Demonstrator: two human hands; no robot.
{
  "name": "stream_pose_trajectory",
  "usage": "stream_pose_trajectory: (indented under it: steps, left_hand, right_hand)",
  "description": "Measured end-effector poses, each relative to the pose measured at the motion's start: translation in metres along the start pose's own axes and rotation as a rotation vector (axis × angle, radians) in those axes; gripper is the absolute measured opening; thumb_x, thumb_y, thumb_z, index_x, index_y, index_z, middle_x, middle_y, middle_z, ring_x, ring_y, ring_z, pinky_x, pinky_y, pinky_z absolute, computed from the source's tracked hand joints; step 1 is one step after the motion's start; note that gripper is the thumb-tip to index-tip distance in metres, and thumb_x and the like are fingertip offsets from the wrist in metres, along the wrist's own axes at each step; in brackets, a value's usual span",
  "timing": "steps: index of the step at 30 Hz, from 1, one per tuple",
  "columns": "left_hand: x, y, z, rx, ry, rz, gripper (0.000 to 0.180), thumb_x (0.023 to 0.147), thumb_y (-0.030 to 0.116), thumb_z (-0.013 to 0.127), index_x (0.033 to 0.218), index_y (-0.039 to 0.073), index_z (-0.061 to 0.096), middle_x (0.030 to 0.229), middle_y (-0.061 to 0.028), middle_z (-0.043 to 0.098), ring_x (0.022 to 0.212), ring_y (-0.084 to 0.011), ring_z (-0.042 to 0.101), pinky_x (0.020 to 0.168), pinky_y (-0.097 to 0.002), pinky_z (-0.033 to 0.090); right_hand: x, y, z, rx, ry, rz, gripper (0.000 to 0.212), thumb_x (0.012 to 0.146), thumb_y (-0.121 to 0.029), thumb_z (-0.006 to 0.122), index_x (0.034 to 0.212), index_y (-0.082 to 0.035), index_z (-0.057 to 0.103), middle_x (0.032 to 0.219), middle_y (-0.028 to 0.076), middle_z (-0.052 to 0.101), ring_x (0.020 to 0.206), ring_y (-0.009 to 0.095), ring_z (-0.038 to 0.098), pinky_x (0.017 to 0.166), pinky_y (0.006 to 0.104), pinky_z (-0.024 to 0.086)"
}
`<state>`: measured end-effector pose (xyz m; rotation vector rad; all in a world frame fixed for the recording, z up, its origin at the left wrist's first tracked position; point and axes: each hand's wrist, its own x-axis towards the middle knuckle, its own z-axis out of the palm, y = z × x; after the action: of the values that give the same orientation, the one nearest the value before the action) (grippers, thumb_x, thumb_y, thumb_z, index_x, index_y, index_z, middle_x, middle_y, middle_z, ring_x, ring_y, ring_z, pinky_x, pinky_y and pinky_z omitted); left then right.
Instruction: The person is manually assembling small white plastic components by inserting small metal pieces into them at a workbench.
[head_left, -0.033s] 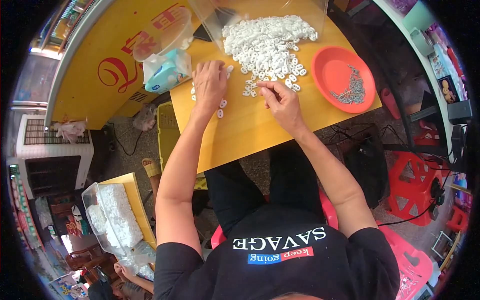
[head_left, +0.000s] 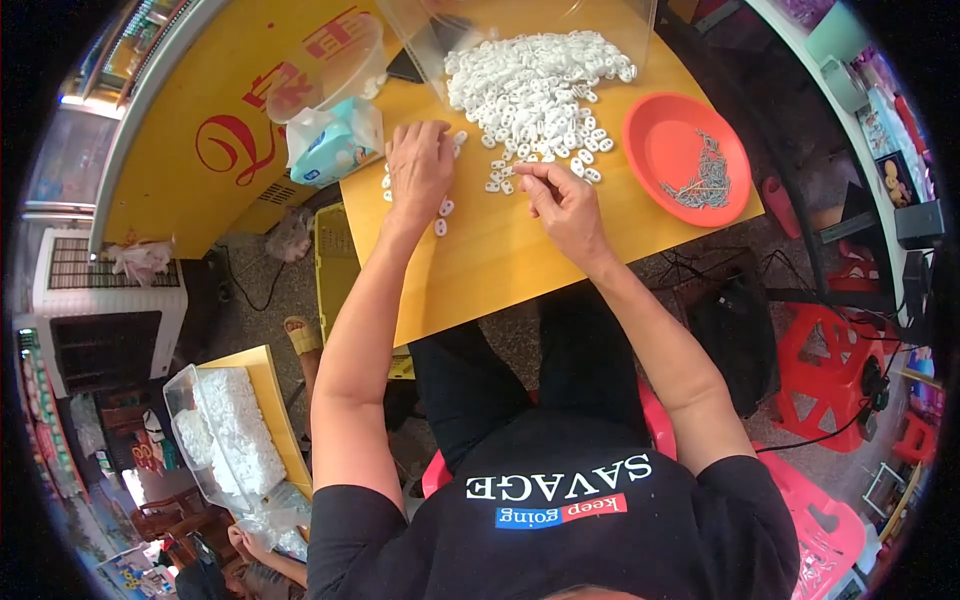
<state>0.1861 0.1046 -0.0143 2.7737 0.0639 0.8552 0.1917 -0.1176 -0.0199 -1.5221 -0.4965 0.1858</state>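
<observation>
Much bare surface [head_left: 470, 270] lies edgeward of the white pile [head_left: 540, 85]; beside it, unmoved, left hand [head_left: 418, 170] arches half-open, right hand [head_left: 566, 205] half-curls, grips unclear.

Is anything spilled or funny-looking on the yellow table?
Nothing clearly stands out as broken or spilled. The white pieces lie in a loose heap with strays near the right hand, and the grey pieces are bunched toward one side of the red plate, but neither looks wrong.

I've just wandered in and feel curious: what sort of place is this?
Probably a small, informal workroom, perhaps in a shop: white pieces are heaped on the table, a red dish holds grey parts, and a red stool stands nearby.
</observation>
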Motion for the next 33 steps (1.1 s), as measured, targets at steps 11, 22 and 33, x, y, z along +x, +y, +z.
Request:
stream_pose_trajectory:
  steps: [11, 22, 33]
  left_hand:
    - [0.013, -0.012, 0.001, -0.130, -0.135, -0.093, 0.015, 0.084, 0.019, 0.067, 0.092, 0.005, 0.067, 0.083, -0.0108, 0.065, 0.088, -0.0307, 0.057, 0.080, -0.0414, 0.044]
    - [0.018, -0.013, -0.013, 0.038, 0.016, 0.074, 0.007, 0.078, 0.015, 0.068, 0.082, 0.009, 0.069, 0.096, -0.0103, 0.059, 0.097, -0.0323, 0.052, 0.082, -0.0418, 0.043]
    - [0.016, 0.030, -0.011, 0.270, -0.188, 0.118, 0.010, 0.078, 0.021, 0.069, 0.079, 0.011, 0.072, 0.087, -0.0047, 0.061, 0.094, -0.0271, 0.053, 0.079, -0.0418, 0.037]
  right_hand:
    - [0.000, 0.002, 0.001, 0.016, 0.006, -0.003, 0.017, 0.095, -0.008, 0.058, 0.107, 0.000, 0.066, 0.081, 0.000, 0.064, 0.063, 0.004, 0.053, 0.057, 0.0192, 0.045]
    - [-0.001, 0.002, 0.000, 0.023, 0.012, -0.005, 0.016, 0.094, -0.008, 0.058, 0.106, 0.000, 0.067, 0.081, 0.001, 0.063, 0.062, 0.005, 0.054, 0.056, 0.0211, 0.045]
    - [-0.001, 0.002, 0.001, -0.003, 0.004, -0.007, 0.017, 0.095, -0.007, 0.058, 0.108, -0.001, 0.067, 0.079, 0.000, 0.062, 0.062, 0.004, 0.053, 0.055, 0.0197, 0.043]
